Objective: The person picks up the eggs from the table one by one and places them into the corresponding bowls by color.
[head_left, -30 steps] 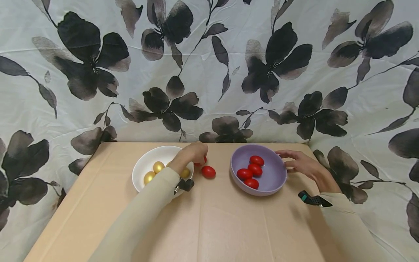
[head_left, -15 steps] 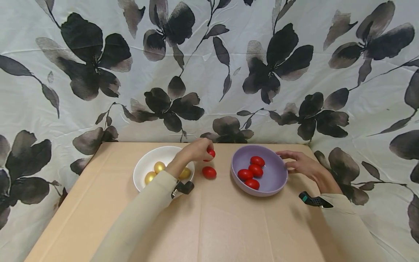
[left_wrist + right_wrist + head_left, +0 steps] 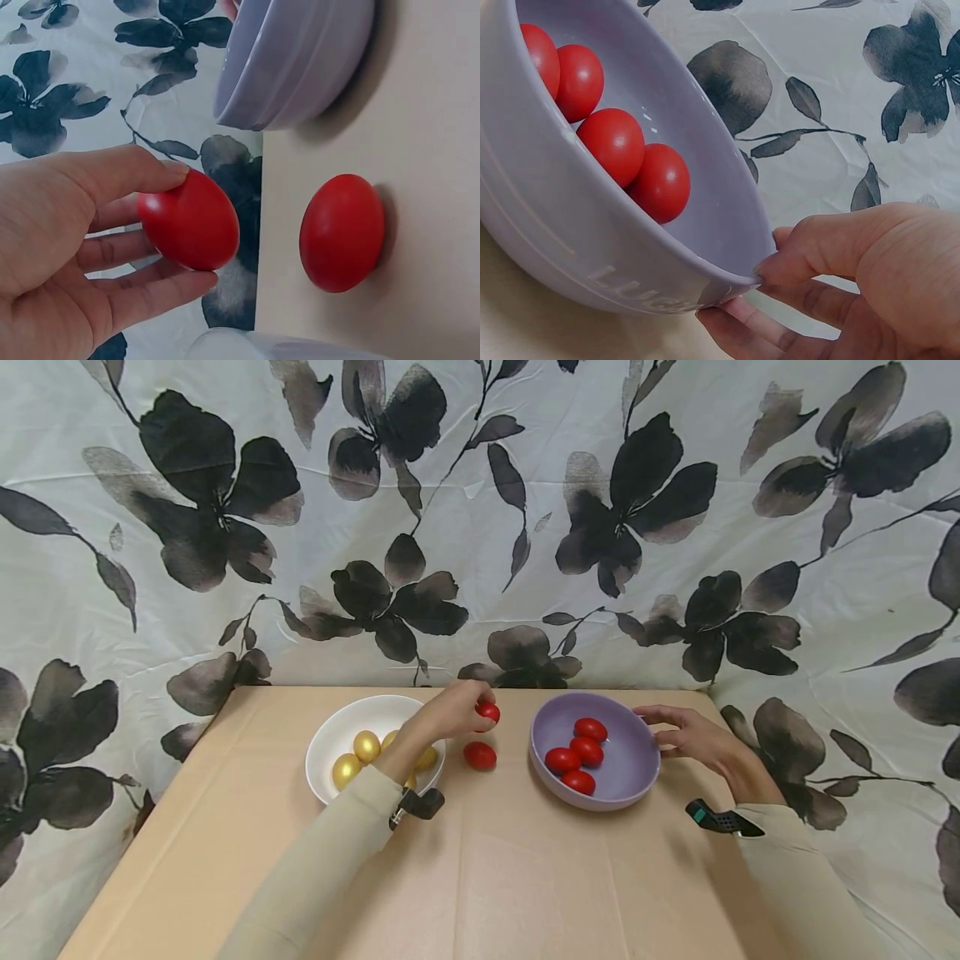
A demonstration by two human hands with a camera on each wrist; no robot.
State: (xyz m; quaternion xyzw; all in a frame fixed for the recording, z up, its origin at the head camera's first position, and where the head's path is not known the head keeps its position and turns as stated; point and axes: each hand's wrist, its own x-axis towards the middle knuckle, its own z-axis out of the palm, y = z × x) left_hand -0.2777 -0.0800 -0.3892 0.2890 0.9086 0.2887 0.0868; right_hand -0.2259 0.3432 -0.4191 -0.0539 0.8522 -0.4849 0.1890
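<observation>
My left hand (image 3: 453, 710) pinches a red egg (image 3: 191, 219) between thumb and fingers, above the table's far part. A second red egg (image 3: 479, 756) lies on the table just below it, between the bowls. My right hand (image 3: 697, 739) holds the right rim of a purple bowl (image 3: 633, 777); in the right wrist view its thumb is at the rim and fingers touch the outer wall. Several red eggs (image 3: 611, 148) lie inside that bowl. The left forearm crosses a white bowl (image 3: 321, 752) with several gold eggs (image 3: 367, 746), partly hiding them.
The bowls stand on a light wooden-looking table (image 3: 525, 877). Behind its far edge hangs a white cloth (image 3: 510, 543) with dark flowers. A dark wrist device (image 3: 422, 804) is strapped on the left sleeve, another device (image 3: 723, 818) on the right.
My left hand has lifted the red egg from beside the white bowl and moved it a little right, toward the purple bowl. My right hand stays at the rim.
</observation>
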